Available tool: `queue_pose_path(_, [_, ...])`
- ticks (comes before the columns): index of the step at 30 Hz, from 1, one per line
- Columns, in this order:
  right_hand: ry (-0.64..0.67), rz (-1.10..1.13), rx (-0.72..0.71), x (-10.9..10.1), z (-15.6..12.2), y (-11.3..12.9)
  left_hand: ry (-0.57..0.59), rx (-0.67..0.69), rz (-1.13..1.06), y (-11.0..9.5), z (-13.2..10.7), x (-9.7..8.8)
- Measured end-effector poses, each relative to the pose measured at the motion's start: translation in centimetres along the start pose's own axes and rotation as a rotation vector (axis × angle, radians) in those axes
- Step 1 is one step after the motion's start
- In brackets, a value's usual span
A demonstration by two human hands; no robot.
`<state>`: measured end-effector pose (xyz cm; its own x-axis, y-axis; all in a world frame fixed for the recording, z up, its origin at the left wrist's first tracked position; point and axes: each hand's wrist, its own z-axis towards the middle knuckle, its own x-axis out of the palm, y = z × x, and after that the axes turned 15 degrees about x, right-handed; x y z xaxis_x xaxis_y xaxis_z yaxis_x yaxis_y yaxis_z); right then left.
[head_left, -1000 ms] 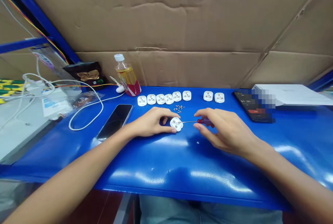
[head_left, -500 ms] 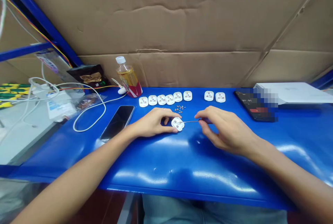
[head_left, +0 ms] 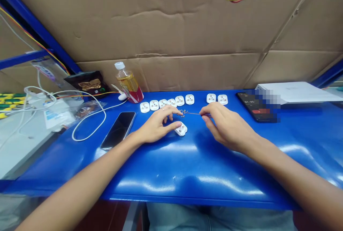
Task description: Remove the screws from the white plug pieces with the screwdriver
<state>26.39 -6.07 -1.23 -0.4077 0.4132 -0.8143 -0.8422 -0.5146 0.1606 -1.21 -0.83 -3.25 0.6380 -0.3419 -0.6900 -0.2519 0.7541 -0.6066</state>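
My left hand is over the blue table with its fingers apart. Its thumb touches the edge of a white square plastic piece, which has small metal parts in it. The index finger reaches to a small pile of screws. In my right hand is a screwdriver, pinched between thumb and fingers. Its thin shaft points left, with the tip at the screws; the handle is hidden in the hand. Behind, several similar white pieces stand in a row, and two more lie to the right.
A phone lies left of my hands, another phone to the right beside a white box. A drink bottle, a black pouch and a white cable occupy the left back. Cardboard stands behind.
My left hand has loosened its grip on the white piece and stretched its index finger to the screws. The screwdriver tip has moved from the piece up to the pile.
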Motion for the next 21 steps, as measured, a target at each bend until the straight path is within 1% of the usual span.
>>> queue_pose_path(3, [0.083, -0.008, 0.063, 0.6, 0.0, 0.0, -0.052, 0.07, -0.013, 0.0, 0.3, 0.6])
queue_pose_path(6, [0.113, -0.013, 0.08, 1.0, 0.0, 0.0, -0.032, 0.068, -0.034, 0.0, 0.5, 0.9])
queue_pose_path(9, [0.109, -0.011, 0.084, 1.2, -0.1, -0.1, -0.007, 0.038, -0.044, 0.2, 0.5, 1.1])
queue_pose_path(14, [0.113, -0.036, 0.074, 1.2, -0.1, -0.3, -0.011, 0.049, -0.025, 0.8, 0.5, 1.4])
queue_pose_path(17, [0.108, -0.041, 0.102, 1.1, -0.1, -0.4, -0.012, 0.044, -0.034, 0.9, 0.6, 1.5])
queue_pose_path(21, [0.078, -0.053, 0.107, 0.8, -0.1, -0.5, -0.05, 0.037, -0.005, 0.7, 0.8, 1.3])
